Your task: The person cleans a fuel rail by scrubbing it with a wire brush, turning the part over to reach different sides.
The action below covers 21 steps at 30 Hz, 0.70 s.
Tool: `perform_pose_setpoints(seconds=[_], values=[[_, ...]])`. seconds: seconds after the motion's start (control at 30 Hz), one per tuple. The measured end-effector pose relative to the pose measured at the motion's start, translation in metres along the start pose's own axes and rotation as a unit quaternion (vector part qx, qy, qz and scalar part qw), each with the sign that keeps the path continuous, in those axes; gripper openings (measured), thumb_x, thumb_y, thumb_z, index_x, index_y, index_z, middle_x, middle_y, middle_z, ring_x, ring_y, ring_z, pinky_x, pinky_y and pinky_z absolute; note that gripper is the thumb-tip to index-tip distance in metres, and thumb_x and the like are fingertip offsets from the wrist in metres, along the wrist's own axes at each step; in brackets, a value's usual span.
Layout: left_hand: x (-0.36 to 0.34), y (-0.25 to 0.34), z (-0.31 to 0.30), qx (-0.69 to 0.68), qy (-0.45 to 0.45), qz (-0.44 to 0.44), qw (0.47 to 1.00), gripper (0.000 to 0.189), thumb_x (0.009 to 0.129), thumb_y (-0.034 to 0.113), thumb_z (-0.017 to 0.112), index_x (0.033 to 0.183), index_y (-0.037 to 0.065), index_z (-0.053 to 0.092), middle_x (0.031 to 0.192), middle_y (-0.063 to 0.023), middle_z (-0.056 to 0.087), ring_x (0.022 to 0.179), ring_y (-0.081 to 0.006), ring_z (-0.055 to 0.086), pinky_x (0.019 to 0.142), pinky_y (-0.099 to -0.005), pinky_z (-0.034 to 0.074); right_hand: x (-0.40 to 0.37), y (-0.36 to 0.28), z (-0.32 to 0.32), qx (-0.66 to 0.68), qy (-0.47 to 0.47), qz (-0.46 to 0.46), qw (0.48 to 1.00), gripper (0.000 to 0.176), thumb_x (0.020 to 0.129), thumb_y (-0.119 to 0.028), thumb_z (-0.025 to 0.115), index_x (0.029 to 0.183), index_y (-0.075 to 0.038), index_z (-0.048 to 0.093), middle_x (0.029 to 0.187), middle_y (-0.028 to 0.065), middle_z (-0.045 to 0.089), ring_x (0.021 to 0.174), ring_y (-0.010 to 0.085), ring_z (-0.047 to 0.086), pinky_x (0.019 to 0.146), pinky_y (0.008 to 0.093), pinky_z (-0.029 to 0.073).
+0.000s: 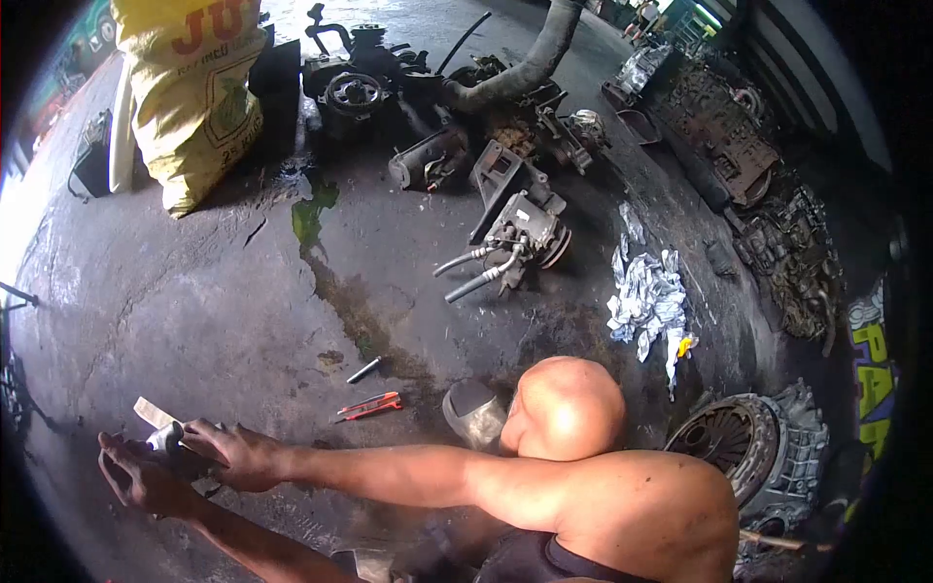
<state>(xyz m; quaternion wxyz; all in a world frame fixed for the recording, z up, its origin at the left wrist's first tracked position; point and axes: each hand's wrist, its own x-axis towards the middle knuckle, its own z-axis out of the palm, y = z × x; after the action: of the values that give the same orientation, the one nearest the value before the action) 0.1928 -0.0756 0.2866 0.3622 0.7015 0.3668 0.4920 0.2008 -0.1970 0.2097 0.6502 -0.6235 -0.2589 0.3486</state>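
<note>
At the lower left, both my hands are close together, low over the floor. My left hand [144, 478] is curled round a small grey metal part [165, 436], its lower portion hidden by the fingers. Fingers bent, my right hand [238, 455] presses against the same part from the right. A flat tan strip [154, 412] sticks out beyond the metal part, in line with my right hand's fingers; I cannot tell which hand grips it. To the right of the hands lie a red utility knife [369, 406] and a short metal rod [364, 369].
A yellow sack [194, 107] stands at the back left. Engine parts fill the back, including a pulley unit with hoses [520, 233]. Crumpled rags [649, 301] lie right of centre. A clutch assembly [724, 437] rests beside my bent knee [569, 403]. A wet streak [340, 301] crosses the floor.
</note>
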Motion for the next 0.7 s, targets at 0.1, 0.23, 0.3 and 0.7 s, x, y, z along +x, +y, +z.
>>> perform_pose_setpoints(seconds=[0.1, 0.23, 0.3, 0.7], values=[[-0.002, 0.004, 0.004, 0.001, -0.003, 0.004, 1.000, 0.027, 0.099, 0.024, 0.061, 0.094, 0.000, 0.070, 0.083, -0.0068, 0.070, 0.068, -0.0161, 0.064, 0.060, -0.0296, 0.052, 0.005, -0.003, 0.001, 0.013, -0.008, 0.020, 1.000, 0.088, 0.088, -0.062, 0.062, 0.152, -0.014, 0.027, 0.154, 0.0130, 0.036, 0.136, 0.0329, 0.042, 0.111, 0.0467, 0.035], [-0.005, 0.007, 0.010, -0.005, -0.010, 0.008, 1.000, 0.026, 0.099, 0.024, 0.060, 0.093, 0.000, 0.070, 0.083, -0.0069, 0.070, 0.068, -0.0163, 0.065, 0.061, -0.0297, 0.052, 0.014, 0.025, 0.007, -0.200, 0.019, -0.075, 0.977, 0.085, 0.087, -0.063, 0.063, 0.147, -0.011, 0.032, 0.148, 0.0138, 0.040, 0.130, 0.0294, 0.047, 0.106, 0.0469, 0.040], [-0.006, 0.010, 0.012, -0.006, -0.011, 0.013, 1.000, 0.026, 0.099, 0.023, 0.060, 0.093, 0.000, 0.071, 0.083, -0.0069, 0.070, 0.068, -0.0164, 0.065, 0.061, -0.0297, 0.052, 0.027, 0.061, 0.017, -0.028, 0.052, -0.183, 0.981, 0.085, 0.086, -0.059, 0.068, 0.147, -0.010, 0.033, 0.146, 0.0126, 0.040, 0.129, 0.0262, 0.047, 0.105, 0.0454, 0.041], [-0.015, 0.017, 0.022, -0.006, -0.020, 0.033, 0.999, 0.024, 0.099, 0.021, 0.058, 0.092, 0.001, 0.071, 0.083, -0.0072, 0.071, 0.068, -0.0171, 0.066, 0.062, -0.0299, 0.053, 0.032, 0.090, 0.029, 0.119, 0.086, -0.131, 0.980, 0.077, 0.086, -0.035, 0.075, 0.148, -0.011, 0.037, 0.139, 0.0101, 0.046, 0.127, 0.0208, 0.043, 0.103, 0.0400, 0.040]])
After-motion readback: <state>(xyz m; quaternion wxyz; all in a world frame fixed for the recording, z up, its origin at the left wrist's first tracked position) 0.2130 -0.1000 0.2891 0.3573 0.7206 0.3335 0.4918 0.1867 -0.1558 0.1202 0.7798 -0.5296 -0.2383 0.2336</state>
